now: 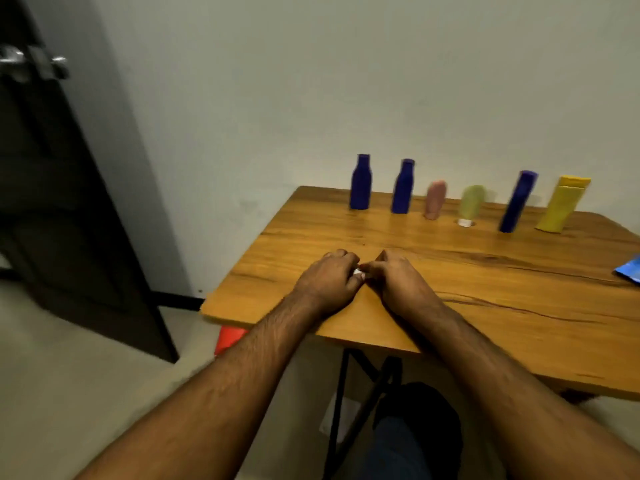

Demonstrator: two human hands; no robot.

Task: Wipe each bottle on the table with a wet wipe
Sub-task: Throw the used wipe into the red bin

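At frame centre, our left hand (327,278) and right hand (394,277) pinch a small white wipe (359,272) (barely visible); we should unfold it fully before reaching the bottles (361,183).

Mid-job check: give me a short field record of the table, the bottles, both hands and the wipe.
table: wooden tabletop
bottles: six upright in a row along the far edge
row, left to right: dark blue bottle; second dark blue bottle; pink tube; green tube; tall dark blue bottle; yellow bottle
left hand: fingers curled, pinching small white wipe
right hand: pinching the same wipe
blue packet: at right edge
bottle contact: none
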